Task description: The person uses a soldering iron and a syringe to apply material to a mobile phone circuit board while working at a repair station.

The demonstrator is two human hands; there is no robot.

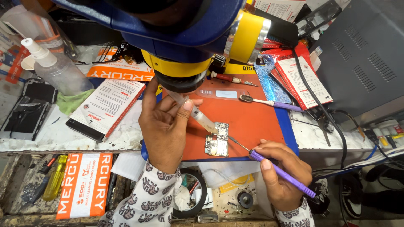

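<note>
My left hand holds a clear plastic syringe, its tip touching a small phone circuit board that lies on an orange work mat. My right hand grips a purple-handled pointed tool, whose thin metal tip reaches the board's right edge. A blue and yellow microscope head hangs directly above the mat and hides its far left part.
A purple-handled brush and a red screwdriver lie at the mat's far side. A spray bottle, boxes and a dismantled phone sit left. Cables and a grey unit stand right. A yellow screwdriver lies below.
</note>
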